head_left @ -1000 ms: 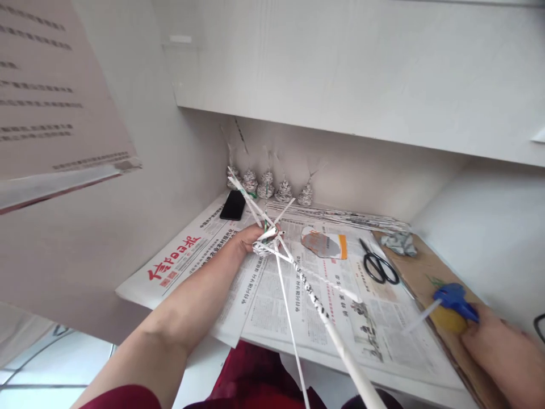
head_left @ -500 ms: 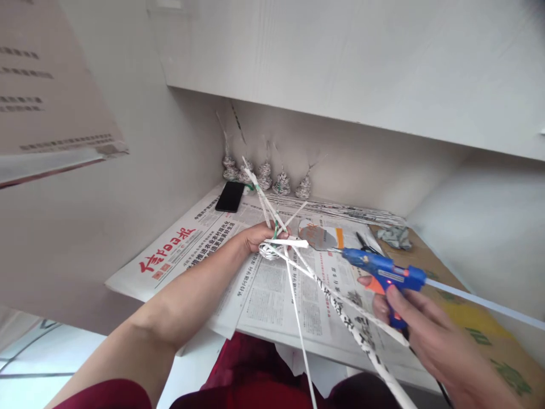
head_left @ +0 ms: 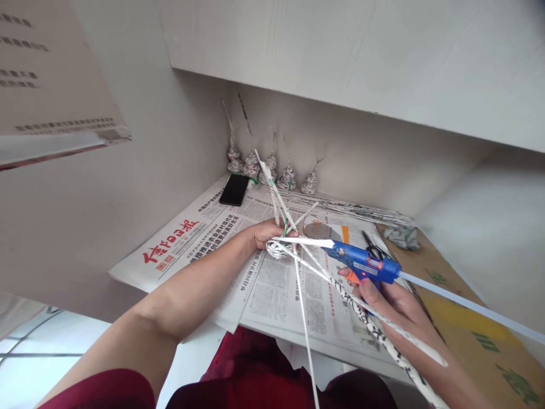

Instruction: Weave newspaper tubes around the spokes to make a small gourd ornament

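Note:
My left hand is closed around a small woven piece of rolled paper, above the newspaper. Long paper strips stick out of it, some upward and some toward me; one thick printed paper roll runs down to the lower right. My right hand grips a blue glue gun with an orange trigger, a finger on that trigger. A clear glue stick extends from its back. The nozzle lies by the end of a white paper strip, which hides the tip.
Several woven paper gourd shapes stand along the back wall. A black phone lies at the left, thin paper rolls behind. Scissors, a grey crumpled cloth and cardboard are at the right. Newspaper covers the table.
My right hand has moved the glue gun left, bringing its nozzle up to the white strip. My left hand keeps its hold on the woven piece. The whole view has shifted slightly.

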{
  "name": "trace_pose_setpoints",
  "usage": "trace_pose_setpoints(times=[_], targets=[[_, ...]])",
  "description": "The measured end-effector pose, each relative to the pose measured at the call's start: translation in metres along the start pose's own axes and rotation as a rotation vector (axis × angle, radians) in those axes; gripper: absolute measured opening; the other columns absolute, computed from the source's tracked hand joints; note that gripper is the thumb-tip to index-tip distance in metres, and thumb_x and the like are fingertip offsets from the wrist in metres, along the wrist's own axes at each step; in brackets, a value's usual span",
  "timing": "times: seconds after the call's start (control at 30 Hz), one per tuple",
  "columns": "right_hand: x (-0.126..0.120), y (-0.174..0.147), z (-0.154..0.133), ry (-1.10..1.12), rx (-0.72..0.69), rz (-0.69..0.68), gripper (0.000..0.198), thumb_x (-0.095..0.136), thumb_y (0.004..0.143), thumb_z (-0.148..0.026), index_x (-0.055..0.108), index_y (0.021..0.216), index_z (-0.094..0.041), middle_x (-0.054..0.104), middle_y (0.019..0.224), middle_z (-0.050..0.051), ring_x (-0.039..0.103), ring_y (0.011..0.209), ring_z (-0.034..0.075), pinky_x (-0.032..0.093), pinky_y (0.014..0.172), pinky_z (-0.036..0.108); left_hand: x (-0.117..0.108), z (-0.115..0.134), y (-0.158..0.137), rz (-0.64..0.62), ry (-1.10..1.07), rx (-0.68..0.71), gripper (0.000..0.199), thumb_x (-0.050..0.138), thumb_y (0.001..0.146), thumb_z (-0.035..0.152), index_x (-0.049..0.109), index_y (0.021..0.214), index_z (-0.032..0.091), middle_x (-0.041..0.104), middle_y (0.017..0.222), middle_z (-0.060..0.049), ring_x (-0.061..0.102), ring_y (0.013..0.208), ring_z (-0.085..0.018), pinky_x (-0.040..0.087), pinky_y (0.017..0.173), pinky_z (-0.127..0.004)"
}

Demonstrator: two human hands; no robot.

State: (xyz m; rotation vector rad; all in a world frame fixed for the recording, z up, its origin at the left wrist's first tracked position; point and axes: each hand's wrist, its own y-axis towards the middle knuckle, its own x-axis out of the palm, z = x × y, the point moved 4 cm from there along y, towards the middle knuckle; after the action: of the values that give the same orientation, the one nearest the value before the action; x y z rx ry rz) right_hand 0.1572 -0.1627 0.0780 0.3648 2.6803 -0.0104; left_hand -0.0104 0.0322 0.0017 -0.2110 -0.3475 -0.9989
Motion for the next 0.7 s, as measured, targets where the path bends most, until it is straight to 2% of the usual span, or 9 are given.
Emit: trace_pose_setpoints(times=[0.1, 0.27, 0.47, 0.7], targets=[[0.001, -0.001, -0.001, -0.021, -0.005, 0.02, 0.04, 0.059, 0.079, -0.057, 0.07, 0.088, -0.02, 0.059, 0.062, 0.001, 0.054, 0.055, 0.014, 0.049, 0.054, 0.025, -0.001, -0.001, 0.0, 0.002, 0.007, -0.006, 0.044, 0.085, 0.056, 0.034, 0.068, 0.083, 0.004, 0.069, 0.061, -0.01, 0.062, 0.054, -0.015, 0.046, 0.051, -0.022], [0.0, -0.003, 0.0, -0.098, -0.029, -0.026, 0.043, 0.055, 0.083, -0.056, 0.069, 0.106, -0.022, 0.058, 0.061, 0.0, 0.057, 0.06, 0.017, 0.048, 0.054, 0.026, -0.002, -0.001, 0.0, 0.021, 0.018, -0.008, 0.042, 0.084, 0.059, 0.035, 0.068, 0.083, 0.004, 0.066, 0.056, -0.008, 0.061, 0.051, -0.014, 0.045, 0.049, -0.022], [-0.003, 0.003, 0.01, -0.131, -0.057, -0.084, 0.041, 0.056, 0.082, -0.054, 0.07, 0.104, -0.023, 0.057, 0.058, 0.001, 0.057, 0.056, 0.017, 0.046, 0.049, 0.026, -0.002, -0.002, 0.001, -0.013, 0.006, -0.005, 0.042, 0.085, 0.055, 0.032, 0.068, 0.081, 0.004, 0.066, 0.057, -0.007, 0.061, 0.052, -0.014, 0.045, 0.05, -0.021], [0.003, -0.002, 0.001, -0.123, -0.008, -0.026, 0.038, 0.058, 0.081, -0.053, 0.07, 0.101, -0.024, 0.06, 0.063, 0.002, 0.061, 0.068, 0.022, 0.047, 0.055, 0.028, 0.0, -0.001, 0.0, -0.028, -0.001, 0.009, 0.039, 0.085, 0.056, 0.031, 0.068, 0.079, 0.005, 0.066, 0.058, -0.007, 0.062, 0.053, -0.014, 0.046, 0.051, -0.021]])
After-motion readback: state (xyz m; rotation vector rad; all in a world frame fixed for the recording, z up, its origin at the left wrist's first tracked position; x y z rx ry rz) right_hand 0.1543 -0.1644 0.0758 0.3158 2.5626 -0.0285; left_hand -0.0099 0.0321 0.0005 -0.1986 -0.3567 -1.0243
